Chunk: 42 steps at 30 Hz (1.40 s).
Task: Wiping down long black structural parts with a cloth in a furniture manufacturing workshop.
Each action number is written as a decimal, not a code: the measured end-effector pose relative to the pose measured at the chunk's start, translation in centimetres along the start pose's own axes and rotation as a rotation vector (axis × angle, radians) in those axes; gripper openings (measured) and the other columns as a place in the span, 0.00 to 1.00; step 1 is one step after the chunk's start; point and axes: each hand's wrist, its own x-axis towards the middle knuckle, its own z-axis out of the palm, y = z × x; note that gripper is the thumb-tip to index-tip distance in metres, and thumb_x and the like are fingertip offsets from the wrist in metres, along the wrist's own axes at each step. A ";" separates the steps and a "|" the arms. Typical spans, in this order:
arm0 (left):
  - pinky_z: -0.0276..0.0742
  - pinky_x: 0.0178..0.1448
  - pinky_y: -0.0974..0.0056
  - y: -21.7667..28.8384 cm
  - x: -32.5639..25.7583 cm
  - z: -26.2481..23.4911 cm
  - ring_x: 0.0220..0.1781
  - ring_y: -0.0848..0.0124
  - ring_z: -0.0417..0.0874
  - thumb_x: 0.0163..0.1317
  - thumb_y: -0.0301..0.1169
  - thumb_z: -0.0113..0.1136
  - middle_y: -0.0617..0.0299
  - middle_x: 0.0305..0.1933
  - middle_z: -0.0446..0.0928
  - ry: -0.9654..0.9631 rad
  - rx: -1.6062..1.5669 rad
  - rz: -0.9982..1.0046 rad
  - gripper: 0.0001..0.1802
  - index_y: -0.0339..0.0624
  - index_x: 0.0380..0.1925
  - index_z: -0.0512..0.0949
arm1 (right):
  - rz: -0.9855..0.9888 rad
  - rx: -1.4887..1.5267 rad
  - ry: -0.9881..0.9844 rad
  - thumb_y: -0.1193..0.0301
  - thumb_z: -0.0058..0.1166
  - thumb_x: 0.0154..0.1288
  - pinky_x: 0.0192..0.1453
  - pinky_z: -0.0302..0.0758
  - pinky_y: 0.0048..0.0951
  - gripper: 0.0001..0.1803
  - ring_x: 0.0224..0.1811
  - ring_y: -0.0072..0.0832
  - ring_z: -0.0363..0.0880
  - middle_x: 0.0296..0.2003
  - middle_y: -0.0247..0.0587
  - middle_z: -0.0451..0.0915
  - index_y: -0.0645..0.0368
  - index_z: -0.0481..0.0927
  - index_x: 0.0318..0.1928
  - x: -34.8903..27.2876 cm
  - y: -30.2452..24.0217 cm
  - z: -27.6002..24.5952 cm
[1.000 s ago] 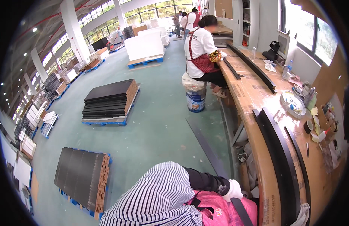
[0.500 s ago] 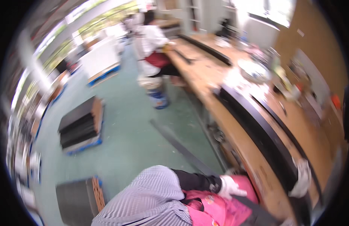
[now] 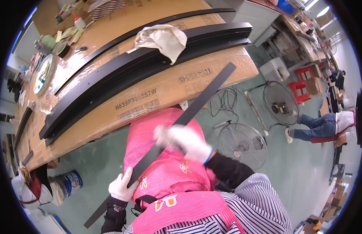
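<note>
A long, flat black strip lies slantwise across my lap, over my pink apron. Its far end reaches over the edge of the bench. In a white glove, my left hand is closed round the strip's lower part. Higher up, my right hand, also in a white glove, is wrapped across the strip; its fingers are blurred by motion. Beyond the strip, a black channel-shaped profile lies along the bench, with a crumpled white cloth draped over it.
The bench is covered with printed cardboard. Another thin black strip and a round white dish lie on it. Two fans and loose cables are on the floor at right. People are at both sides.
My view has swung to the right, so the bench now crosses in front of me. Both gloved hands now show on the black strip, where earlier only one was plainly seen.
</note>
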 end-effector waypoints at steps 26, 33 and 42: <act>0.81 0.33 0.51 -5.4 -3.8 -1.0 0.31 0.47 0.86 0.44 0.38 0.78 0.49 0.33 0.81 -0.089 0.047 0.008 0.42 0.40 0.63 0.77 | -0.450 -1.417 0.848 0.63 0.59 0.74 0.62 0.79 0.34 0.15 0.54 0.37 0.87 0.50 0.44 0.89 0.58 0.88 0.51 2.8 -10.8 -23.6; 0.80 0.32 0.50 -4.9 -3.7 -2.2 0.29 0.52 0.84 0.57 0.48 0.74 0.54 0.36 0.81 -0.093 0.099 -0.044 0.40 0.54 0.70 0.76 | -0.654 -1.664 0.708 0.68 0.50 0.71 0.32 0.79 0.39 0.01 0.32 0.37 0.81 0.26 0.36 0.75 0.46 0.74 0.40 3.5 -4.8 -14.9; 0.81 0.36 0.49 -3.4 -0.7 -2.4 0.31 0.49 0.84 0.56 0.42 0.75 0.52 0.37 0.83 0.044 0.042 0.051 0.38 0.49 0.68 0.78 | -0.522 -0.647 -0.188 0.63 0.60 0.75 0.47 0.84 0.33 0.10 0.41 0.35 0.88 0.40 0.39 0.87 0.51 0.85 0.50 -1.9 5.3 -1.2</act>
